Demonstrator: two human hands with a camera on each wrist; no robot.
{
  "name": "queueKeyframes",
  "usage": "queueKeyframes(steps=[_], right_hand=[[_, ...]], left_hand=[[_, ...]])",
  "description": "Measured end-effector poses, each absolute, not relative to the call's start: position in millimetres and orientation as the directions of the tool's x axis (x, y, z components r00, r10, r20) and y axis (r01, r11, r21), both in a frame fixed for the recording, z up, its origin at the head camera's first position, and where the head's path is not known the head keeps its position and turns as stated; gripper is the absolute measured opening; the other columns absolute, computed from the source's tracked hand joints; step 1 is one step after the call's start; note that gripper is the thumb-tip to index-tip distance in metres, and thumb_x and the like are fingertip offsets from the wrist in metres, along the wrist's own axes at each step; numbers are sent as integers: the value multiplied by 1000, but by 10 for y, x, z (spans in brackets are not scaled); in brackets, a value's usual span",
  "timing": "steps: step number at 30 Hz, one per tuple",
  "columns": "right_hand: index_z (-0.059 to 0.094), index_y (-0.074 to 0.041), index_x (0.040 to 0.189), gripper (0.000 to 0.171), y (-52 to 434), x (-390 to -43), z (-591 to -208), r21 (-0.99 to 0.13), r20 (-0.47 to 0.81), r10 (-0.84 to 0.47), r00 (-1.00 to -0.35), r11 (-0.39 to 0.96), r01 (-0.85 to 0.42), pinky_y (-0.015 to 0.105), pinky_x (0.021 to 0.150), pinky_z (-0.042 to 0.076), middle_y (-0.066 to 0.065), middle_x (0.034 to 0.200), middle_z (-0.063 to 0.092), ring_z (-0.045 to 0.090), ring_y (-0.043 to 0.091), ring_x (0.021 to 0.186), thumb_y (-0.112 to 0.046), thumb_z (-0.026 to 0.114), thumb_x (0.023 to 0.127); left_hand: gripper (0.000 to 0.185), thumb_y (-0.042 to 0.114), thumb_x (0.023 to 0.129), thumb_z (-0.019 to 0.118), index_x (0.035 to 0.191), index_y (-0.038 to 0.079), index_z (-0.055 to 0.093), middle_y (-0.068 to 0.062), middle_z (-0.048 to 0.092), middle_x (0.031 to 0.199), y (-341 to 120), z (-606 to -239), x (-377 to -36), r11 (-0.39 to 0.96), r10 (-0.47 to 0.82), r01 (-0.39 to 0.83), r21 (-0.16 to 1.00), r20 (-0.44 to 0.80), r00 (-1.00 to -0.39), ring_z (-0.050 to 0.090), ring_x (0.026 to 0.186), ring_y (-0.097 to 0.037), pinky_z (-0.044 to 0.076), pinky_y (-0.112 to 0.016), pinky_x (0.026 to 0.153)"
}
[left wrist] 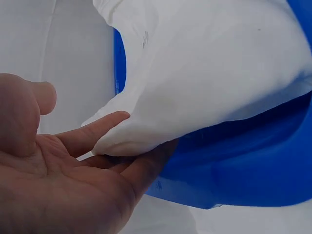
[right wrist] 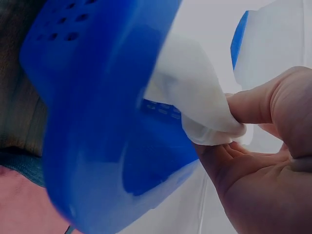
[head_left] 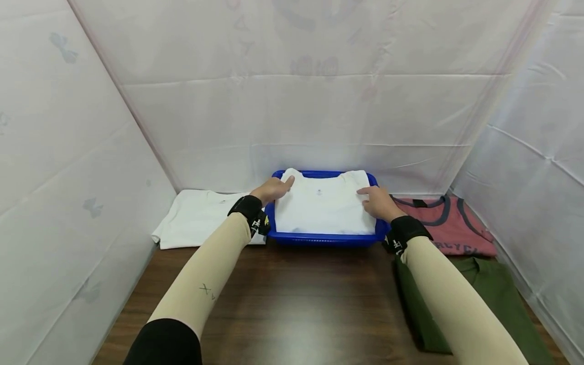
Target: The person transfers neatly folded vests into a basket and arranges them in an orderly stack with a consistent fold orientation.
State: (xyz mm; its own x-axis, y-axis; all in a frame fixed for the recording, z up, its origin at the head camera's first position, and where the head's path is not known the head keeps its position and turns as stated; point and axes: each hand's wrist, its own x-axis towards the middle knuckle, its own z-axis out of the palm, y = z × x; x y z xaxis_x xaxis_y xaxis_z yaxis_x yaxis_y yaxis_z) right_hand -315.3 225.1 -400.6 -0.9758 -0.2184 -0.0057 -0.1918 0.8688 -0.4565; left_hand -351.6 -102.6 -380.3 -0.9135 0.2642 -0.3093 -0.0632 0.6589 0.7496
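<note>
A folded white T-shirt (head_left: 326, 205) lies in a blue plastic basket (head_left: 326, 238), its neckline toward the back wall. At the shirt's left edge is my left hand (head_left: 274, 189). In the left wrist view its thumb stands away from the cloth, while the extended fingers (left wrist: 105, 127) touch a corner of the shirt (left wrist: 170, 73), some of them under it. My right hand (head_left: 379, 203) is at the right edge. In the right wrist view, its thumb and fingers pinch a fold of the shirt (right wrist: 197, 92) above the basket's rim (right wrist: 97, 122).
Left of the basket lies another folded white shirt (head_left: 201, 218). To the right are a folded red shirt (head_left: 451, 228) with dark trim and, nearer, a folded green shirt (head_left: 493, 289). White sheeting (head_left: 292, 116) encloses the back and sides of the brown wooden table (head_left: 292, 299).
</note>
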Motion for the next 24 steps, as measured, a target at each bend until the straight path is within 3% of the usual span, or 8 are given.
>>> queueKeyframes(steps=[4, 10, 13, 17, 21, 24], right_hand=[[62, 4, 137, 40, 2251, -3142, -4030, -444, -75, -198, -977, 884, -145, 27, 53, 37, 26, 116, 63, 38, 16, 54, 0, 55, 99], [58, 6, 140, 42, 2276, -3150, -4073, -425, -100, -194, -976, 895, -134, 30, 58, 39, 30, 137, 58, 45, 24, 65, -1, 55, 99], [55, 7, 143, 45, 2276, -3144, -4093, -413, -100, -208, -973, 899, -149, 38, 70, 47, 31, 141, 55, 57, 33, 86, 0, 55, 99], [51, 7, 146, 48, 2259, -3136, -4098, -390, -102, -221, -970, 906, -166, 48, 93, 48, 32, 147, 50, 52, 41, 126, -1, 55, 99], [49, 7, 148, 49, 2252, -3126, -4081, -376, -123, -216, -969, 914, -156, 50, 93, 48, 32, 148, 48, 52, 41, 124, -2, 55, 100], [48, 8, 148, 50, 2253, -3119, -4068, -358, -128, -216, -968, 920, -158, 50, 95, 49, 32, 148, 48, 53, 42, 123, -3, 57, 100]], left_hand=[[73, 54, 110, 32, 155, -3, 40, -20, 38, 159, -1016, -3821, -3493, 655, 273, -88, 751, -343, -899, 38, 145, -34, 36, -49, 116], [76, 49, 109, 39, 160, -5, 23, -20, 25, 166, -996, -3783, -3441, 650, 284, -103, 753, -367, -886, 26, 152, -35, 29, -50, 120], [75, 46, 109, 43, 160, -6, 23, -21, 24, 167, -992, -3782, -3424, 664, 282, -107, 741, -380, -881, 26, 152, -34, 29, -49, 121], [73, 43, 109, 46, 159, -6, 25, -20, 27, 166, -1000, -3801, -3418, 679, 274, -105, 727, -383, -882, 28, 151, -34, 29, -48, 121], [71, 43, 109, 47, 157, -7, 31, -20, 33, 163, -1006, -3810, -3409, 698, 273, -82, 712, -369, -889, 34, 148, -33, 32, -47, 119], [62, 43, 108, 48, 144, -8, 47, -18, 49, 146, -1012, -3817, -3404, 705, 272, -63, 706, -352, -896, 49, 128, -30, 40, -40, 108]])
